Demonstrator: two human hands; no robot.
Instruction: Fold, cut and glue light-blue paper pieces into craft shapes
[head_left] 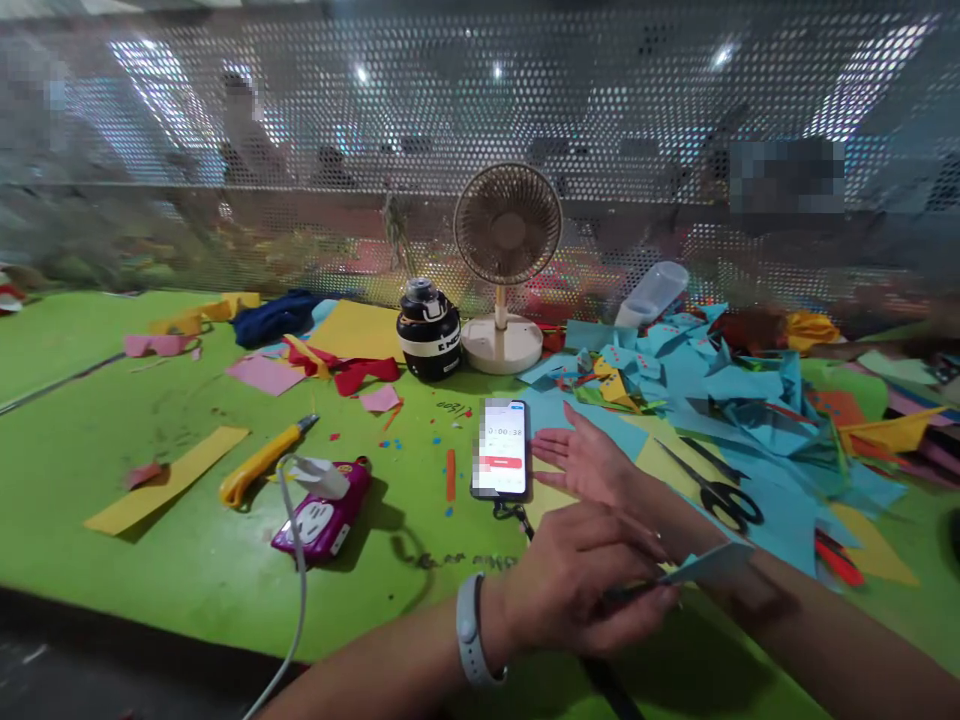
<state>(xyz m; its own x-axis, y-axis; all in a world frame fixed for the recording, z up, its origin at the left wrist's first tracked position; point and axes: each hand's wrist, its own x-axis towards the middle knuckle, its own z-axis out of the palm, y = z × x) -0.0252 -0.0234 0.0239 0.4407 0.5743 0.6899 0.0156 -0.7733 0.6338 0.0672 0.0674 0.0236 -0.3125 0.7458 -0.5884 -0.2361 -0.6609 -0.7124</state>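
Observation:
My left hand [577, 575], with a pale blue wristband [470, 630] on its wrist, is closed on a small piece of blue paper [712, 564] that sticks out to the right. It crosses in front of my right forearm. My right hand [592, 455] is open, palm turned up and fingers pointing left, just right of the phone [502, 450]. The phone lies face up with a timer showing and a dark strap at its lower end. Black-handled scissors [724, 500] rest on blue and yellow paper to the right of my right hand.
A purple power bank-like box [322, 520] with a plugged-in white cable and a yellow cutter [266, 460] lie left. Behind stand a black bottle [429, 335] and a fan [508, 225]. Blue paper pieces [660, 360] pile at right, before a perforated metal screen [300, 110].

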